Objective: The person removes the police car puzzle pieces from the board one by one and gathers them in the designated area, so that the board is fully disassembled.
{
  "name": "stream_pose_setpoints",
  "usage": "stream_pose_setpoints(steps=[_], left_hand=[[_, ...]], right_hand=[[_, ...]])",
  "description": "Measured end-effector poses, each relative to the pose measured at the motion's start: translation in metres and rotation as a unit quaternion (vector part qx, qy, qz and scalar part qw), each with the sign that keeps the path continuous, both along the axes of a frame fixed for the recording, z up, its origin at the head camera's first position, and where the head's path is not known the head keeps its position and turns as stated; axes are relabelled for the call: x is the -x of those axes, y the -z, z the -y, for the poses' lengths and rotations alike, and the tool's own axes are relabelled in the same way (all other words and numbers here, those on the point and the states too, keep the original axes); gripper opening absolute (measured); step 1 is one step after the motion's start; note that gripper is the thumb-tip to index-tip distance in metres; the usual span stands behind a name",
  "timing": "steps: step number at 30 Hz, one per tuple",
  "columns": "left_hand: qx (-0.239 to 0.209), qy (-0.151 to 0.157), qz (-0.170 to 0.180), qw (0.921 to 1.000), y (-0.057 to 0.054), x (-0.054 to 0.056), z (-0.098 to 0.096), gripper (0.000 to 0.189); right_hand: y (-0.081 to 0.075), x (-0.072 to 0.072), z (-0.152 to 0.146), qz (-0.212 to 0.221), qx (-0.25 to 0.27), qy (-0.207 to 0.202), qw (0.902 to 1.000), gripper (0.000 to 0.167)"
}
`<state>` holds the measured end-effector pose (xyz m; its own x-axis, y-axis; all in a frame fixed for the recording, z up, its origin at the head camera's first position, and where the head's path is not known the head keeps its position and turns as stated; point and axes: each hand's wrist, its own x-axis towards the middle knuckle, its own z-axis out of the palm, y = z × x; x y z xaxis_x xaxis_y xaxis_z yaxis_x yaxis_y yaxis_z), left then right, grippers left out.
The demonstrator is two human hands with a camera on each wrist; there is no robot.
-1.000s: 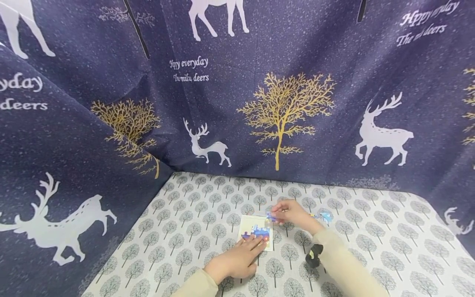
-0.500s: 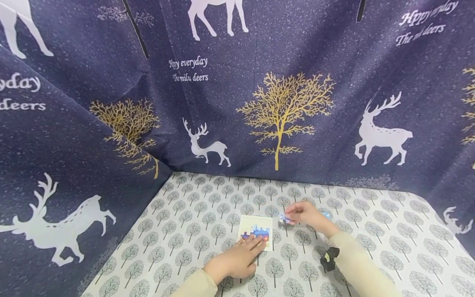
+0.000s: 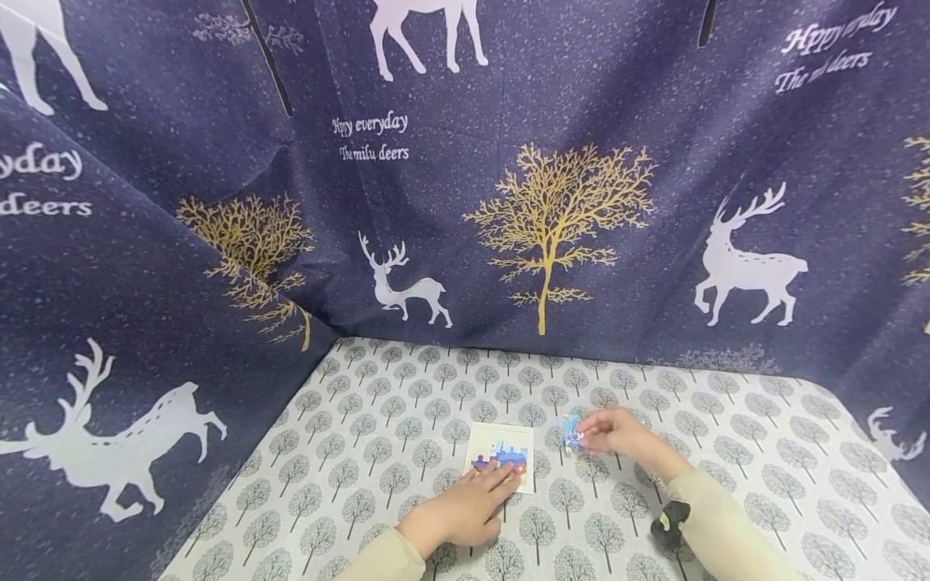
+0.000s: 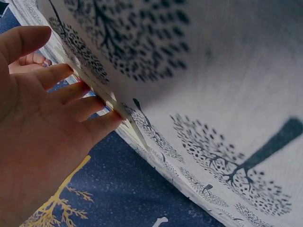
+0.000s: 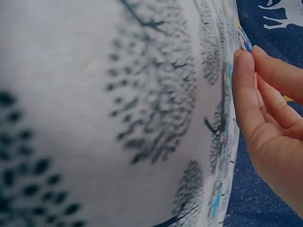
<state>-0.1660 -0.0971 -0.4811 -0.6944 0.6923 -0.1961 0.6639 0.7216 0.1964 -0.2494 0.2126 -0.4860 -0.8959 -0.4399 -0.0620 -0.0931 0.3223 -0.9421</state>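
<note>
My left hand lies with extended fingers on a small cream puzzle board, covering part of its blue vehicle picture. In the left wrist view the fingertips press on the board, which shows edge-on. To the board's right, my right hand pinches a small blue and yellow puzzle piece between thumb and index finger. Other thin light-blue and coloured pieces lie flat on the cloth below the hand in the right wrist view, seen nearly edge-on.
A white tablecloth printed with grey trees covers the table. Dark blue curtains with deer and gold trees hang behind and at the left. A black strapped device sits on the right wrist.
My right hand has moved right, from the board's upper right corner to a spot apart from it, with a small piece in its fingertips. The left hand has stayed on the board.
</note>
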Motion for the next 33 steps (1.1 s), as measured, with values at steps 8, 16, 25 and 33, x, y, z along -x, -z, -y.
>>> stream_pose_setpoints(steps=[8,16,25,33], left_hand=[[-0.001,-0.002,0.003,1.0000,-0.0004,0.0001,0.0003,0.063],[0.002,-0.005,0.001,1.0000,0.0007,0.0002,-0.0013,0.064],[0.008,-0.001,-0.003,1.0000,0.0017,0.0003,-0.0018,0.063],[0.003,-0.006,0.004,1.0000,0.0023,0.0013,-0.0009,0.064]], right_hand=[[0.0060,-0.0057,-0.0004,0.007,-0.006,0.005,0.9999,0.029],[0.0079,-0.0076,0.0034,-0.006,-0.005,0.009,0.9999,0.022],[0.0087,-0.0093,0.0043,-0.006,-0.026,0.024,0.9994,0.018],[0.0045,-0.0103,0.0074,-0.020,-0.054,0.038,0.9976,0.016]])
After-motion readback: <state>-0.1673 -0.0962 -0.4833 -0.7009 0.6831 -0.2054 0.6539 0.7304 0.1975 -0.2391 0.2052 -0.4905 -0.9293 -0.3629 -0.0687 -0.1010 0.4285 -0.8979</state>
